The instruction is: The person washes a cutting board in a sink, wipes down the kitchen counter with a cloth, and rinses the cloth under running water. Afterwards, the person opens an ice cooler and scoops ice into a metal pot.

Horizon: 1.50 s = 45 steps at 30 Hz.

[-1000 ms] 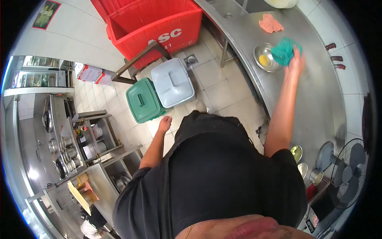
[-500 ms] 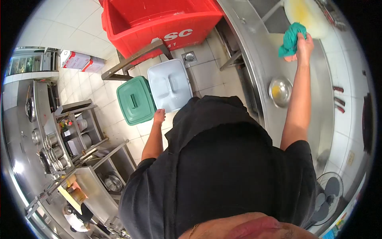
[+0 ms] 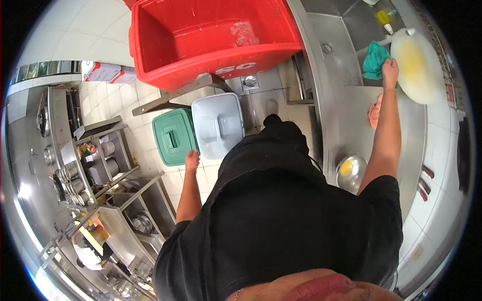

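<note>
My right hand (image 3: 389, 74) grips a crumpled green cloth (image 3: 374, 59) over the edge of the steel sink, beside a large oval white board with a yellow stain (image 3: 412, 65). Under my right forearm lies a salmon-pink cloth (image 3: 374, 114) on the steel counter (image 3: 346, 118). Closer to my body, a shiny metal bowl (image 3: 353, 176) with something yellow in it stands on that counter. My left hand (image 3: 192, 159) hangs low with its fingers curled and nothing visible in them, near the green lidded bin (image 3: 171, 131) and the grey lidded bin (image 3: 218, 113).
A big red tub (image 3: 211, 60) stands ahead, beyond a metal-legged frame (image 3: 173, 95). Steel sink basins (image 3: 326, 30) adjoin the counter. Several dark-handled knives (image 3: 425, 186) are at the wall. Shelves with pots (image 3: 75, 185) line the left, where another person (image 3: 90, 256) is partly visible.
The view has shifted forward, showing more of the sink and red tub. My right hand has carried the green cloth off the white board to the sink edge. The pink cloth now shows fully.
</note>
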{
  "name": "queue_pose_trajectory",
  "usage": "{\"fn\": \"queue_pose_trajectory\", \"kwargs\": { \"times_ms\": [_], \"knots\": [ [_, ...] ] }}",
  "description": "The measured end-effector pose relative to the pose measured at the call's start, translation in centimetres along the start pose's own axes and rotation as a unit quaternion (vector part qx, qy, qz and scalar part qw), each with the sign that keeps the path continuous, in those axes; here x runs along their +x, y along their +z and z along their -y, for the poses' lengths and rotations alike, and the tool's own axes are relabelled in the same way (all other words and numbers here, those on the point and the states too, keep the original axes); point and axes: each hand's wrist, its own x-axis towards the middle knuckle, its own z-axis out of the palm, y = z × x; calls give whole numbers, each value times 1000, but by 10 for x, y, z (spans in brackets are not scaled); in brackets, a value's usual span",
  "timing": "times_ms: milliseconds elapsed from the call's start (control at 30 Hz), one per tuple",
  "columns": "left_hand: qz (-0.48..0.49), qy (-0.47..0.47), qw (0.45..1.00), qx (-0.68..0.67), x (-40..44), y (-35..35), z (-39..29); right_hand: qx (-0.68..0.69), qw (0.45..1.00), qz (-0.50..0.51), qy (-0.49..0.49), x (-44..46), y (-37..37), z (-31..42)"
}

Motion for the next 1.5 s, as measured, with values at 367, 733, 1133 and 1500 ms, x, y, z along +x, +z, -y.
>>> {"fn": "queue_pose_trajectory", "kwargs": {
  "times_ms": [367,733,1133,1500],
  "knots": [
    [-22,-17,998,60,-26,31,-104,283,902,74,318,160,118,-125],
    [23,91,980,175,-15,105,-214,354,882,100,296,183,150,-181],
    [55,202,919,334,-17,152,-330,318,878,142,329,204,187,-236],
    [61,184,918,347,-23,160,-329,160,899,98,396,214,188,-220]
  ]
}}
